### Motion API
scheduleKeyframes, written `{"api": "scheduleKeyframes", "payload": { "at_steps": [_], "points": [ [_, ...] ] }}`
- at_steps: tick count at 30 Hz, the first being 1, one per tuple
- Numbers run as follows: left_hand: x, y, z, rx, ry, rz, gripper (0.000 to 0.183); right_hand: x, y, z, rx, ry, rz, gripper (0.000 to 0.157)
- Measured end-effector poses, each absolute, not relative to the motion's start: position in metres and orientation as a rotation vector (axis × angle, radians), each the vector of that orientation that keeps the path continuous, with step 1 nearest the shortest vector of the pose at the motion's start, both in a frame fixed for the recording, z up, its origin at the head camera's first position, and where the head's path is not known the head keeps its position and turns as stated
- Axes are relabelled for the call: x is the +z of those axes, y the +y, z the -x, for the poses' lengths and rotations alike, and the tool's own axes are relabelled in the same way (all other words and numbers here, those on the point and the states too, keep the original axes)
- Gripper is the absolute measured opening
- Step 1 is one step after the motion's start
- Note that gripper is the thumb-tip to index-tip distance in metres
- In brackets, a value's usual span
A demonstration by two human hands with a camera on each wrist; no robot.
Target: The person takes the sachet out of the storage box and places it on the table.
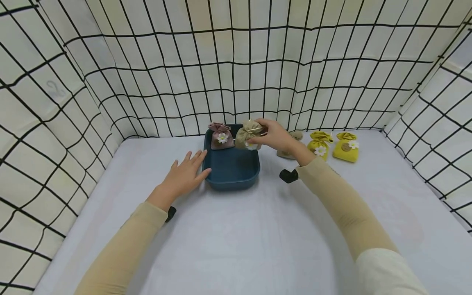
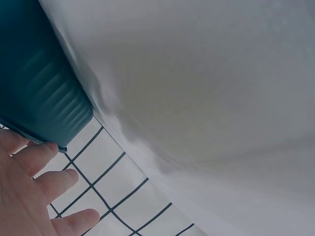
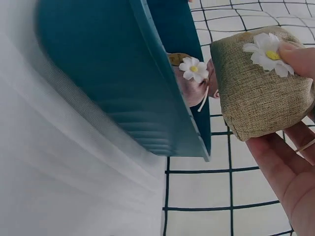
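With my right hand (image 1: 273, 136) I grasp a beige pouch (image 1: 244, 137), thumb against the edge of its white flower (image 3: 268, 54) and fingers under the other side, and I hold it raised at the far right corner of a blue basin (image 1: 232, 184). My left hand (image 1: 185, 174) grips nothing; its fingers are spread and fairly straight, some of them touching the basin's left rim. Inside the basin, at the far left, a pink pouch (image 1: 222, 141) leans by the wall, its own white flower towards me. On the bench (image 1: 236, 237), right of the basin, a second beige pouch (image 1: 284, 154) is partly hidden behind my right hand, and farther right come a yellow pouch (image 1: 319, 145) and, just beside it, another yellow pouch (image 1: 345, 151). A black-lined grid (image 1: 250, 78) rises along the bench's far edge.
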State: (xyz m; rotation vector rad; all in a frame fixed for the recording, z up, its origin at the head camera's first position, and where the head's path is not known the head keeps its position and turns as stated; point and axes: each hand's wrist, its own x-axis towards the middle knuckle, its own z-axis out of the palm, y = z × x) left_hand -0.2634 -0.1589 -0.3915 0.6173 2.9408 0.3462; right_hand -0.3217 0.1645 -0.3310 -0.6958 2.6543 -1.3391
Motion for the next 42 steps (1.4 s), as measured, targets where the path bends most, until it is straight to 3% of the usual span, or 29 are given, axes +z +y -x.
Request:
{"api": "scheduleKeyframes", "payload": {
  "at_steps": [19,42],
  "points": [
    [-0.388,-0.158,0.265,0.326,2.94,-0.634,0.074,-0.314,0.205,0.284,-1.418,2.718,0.562,0.057],
    [-0.395,-0.161,0.262,0.356,2.95,-0.632,0.075,-0.35,0.271,0.252,-1.225,2.749,0.466,0.06]
  ]
}}
